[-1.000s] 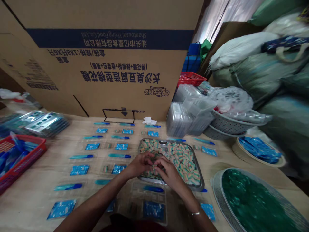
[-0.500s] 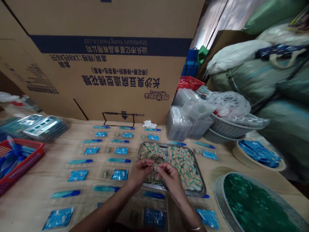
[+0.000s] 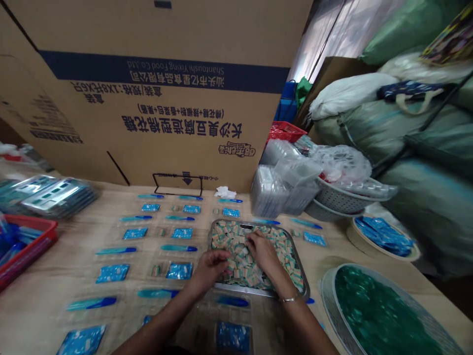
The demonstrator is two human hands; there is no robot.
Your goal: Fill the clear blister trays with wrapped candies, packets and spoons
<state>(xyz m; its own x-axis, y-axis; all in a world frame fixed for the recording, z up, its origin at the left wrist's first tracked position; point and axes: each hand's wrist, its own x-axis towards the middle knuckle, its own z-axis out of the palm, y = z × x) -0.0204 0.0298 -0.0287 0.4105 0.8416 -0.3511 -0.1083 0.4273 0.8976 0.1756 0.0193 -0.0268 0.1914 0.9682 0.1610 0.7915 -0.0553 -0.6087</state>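
Observation:
A steel tray (image 3: 254,290) holds a heap of small striped candy pieces (image 3: 240,259), pale with green and pink bands. My right hand (image 3: 263,250) rests on the heap, fingers down among the pieces. My left hand (image 3: 209,270) sits at the tray's near left edge, fingers curled over the candies. Whether either hand holds a piece is hidden. Left of the tray, clear plastic trays (image 3: 111,273) lie in rows on the table, each with blue sachets (image 3: 112,273) and blue spoons (image 3: 158,294).
A large cardboard carton (image 3: 148,123) stands behind the table. Stacked clear trays (image 3: 268,192) and grey baskets (image 3: 332,197) are at back right. A round basket of green packets (image 3: 373,310) is at front right, a red basket (image 3: 25,246) at left, and large sacks (image 3: 417,133) at far right.
My hands were raised together over the tray, fingers pinching candy pieces. They have moved apart and lowered onto the heap, with my right hand now farther into the tray.

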